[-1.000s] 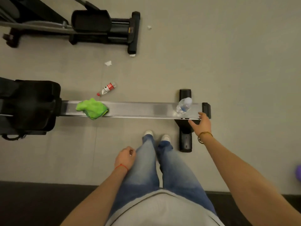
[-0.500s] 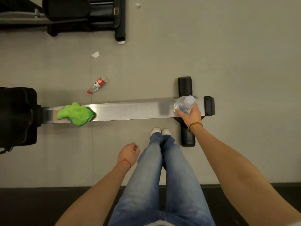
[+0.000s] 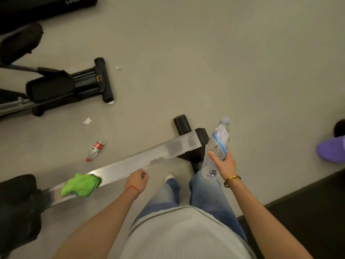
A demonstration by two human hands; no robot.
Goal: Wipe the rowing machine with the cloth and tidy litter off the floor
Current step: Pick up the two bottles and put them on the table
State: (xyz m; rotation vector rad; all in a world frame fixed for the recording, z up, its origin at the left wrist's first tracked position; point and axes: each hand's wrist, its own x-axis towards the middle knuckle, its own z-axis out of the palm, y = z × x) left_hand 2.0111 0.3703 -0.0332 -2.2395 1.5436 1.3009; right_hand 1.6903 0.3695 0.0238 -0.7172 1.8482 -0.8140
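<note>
open floor (image 3: 233, 68) beyond rowing machine rail (image 3: 149, 159)

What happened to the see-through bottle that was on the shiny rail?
The right hand gripped the clear bottle and lifted it off the rail, out past its end. The green cloth stays on the rail, the red-labelled bottle and paper scraps stay on the floor, and the left hand stays empty.

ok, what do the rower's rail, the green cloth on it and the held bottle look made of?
Rail: looks like brushed metal, maybe aluminium or steel; grey satin sheen with streaky reflections.
Cloth: soft fabric, probably microfibre; matte, fuzzy, slumped in folds.
Bottle in the right hand: thin clear plastic; see-through, crinkled walls, with a pale wrap label.
</note>
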